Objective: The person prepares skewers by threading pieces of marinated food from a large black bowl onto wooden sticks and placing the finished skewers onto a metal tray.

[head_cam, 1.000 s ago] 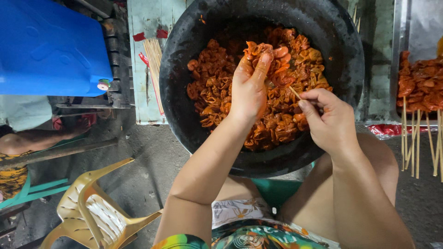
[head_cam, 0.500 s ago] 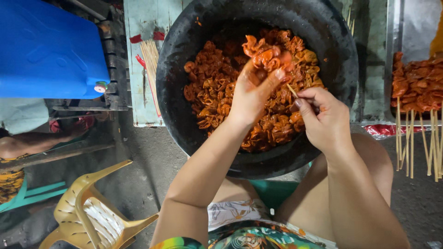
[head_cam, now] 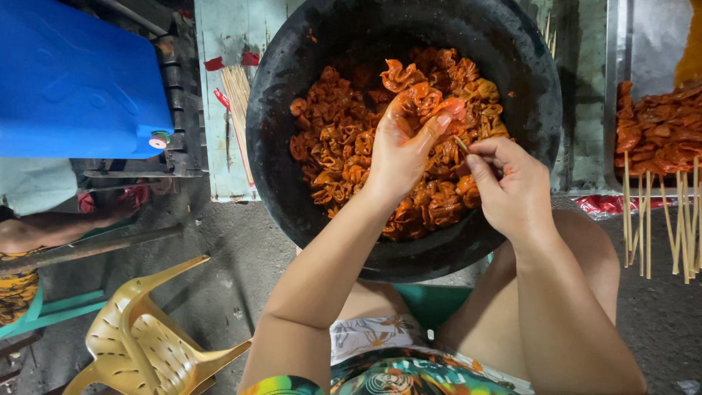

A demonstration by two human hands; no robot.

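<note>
While a meat piece (head_cam: pixel 446 108) is pinched by the left hand (head_cam: pixel 402 146), frame centre, a skewer (head_cam: pixel 461 143) is gripped by the right hand (head_cam: pixel 512 183). The skewer tip is pointed up-left at the meat, just beside it.

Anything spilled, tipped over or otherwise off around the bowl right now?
One thing: a yellow plastic chair lies tipped on its side on the ground at lower left. Otherwise nothing stands out. The orange meat pieces stay inside the black bowl, where the left hand and right hand work a skewer.
</note>
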